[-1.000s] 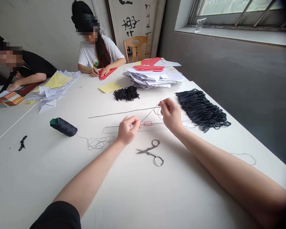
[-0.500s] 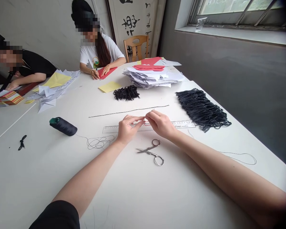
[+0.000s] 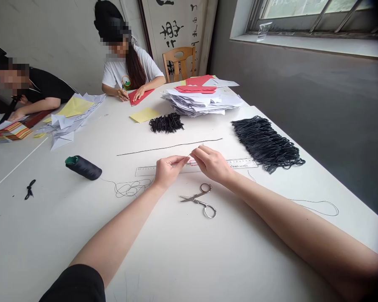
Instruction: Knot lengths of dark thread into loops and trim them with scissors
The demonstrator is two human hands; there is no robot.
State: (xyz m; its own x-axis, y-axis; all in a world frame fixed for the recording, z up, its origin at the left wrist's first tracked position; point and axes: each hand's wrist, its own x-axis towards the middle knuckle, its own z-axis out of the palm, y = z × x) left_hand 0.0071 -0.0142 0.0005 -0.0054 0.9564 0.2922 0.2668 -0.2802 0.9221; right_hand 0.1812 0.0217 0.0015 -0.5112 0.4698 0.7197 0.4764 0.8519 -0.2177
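My left hand [image 3: 168, 170] and my right hand [image 3: 211, 162] meet fingertip to fingertip just above a clear ruler [image 3: 239, 163] on the white table [image 3: 182, 251]. Both pinch a thin black thread, which trails left in a loose tangle [image 3: 130, 188] to a black spool [image 3: 83, 167] lying on its side. A straight black cord [image 3: 164, 147] lies just beyond my hands. Small silver scissors [image 3: 200, 200] lie open in front of my hands.
A large heap of black cords [image 3: 266, 142] lies at the right, a smaller bunch [image 3: 166, 123] farther back, and a stack of white and red paper [image 3: 201, 100] beyond. Two other people sit at the far left over coloured paper. A loose thread [image 3: 321, 206] runs near my right forearm.
My right hand came down and left from a raised position, closing the gap to my left hand. The two now pinch the thread close together over the ruler.
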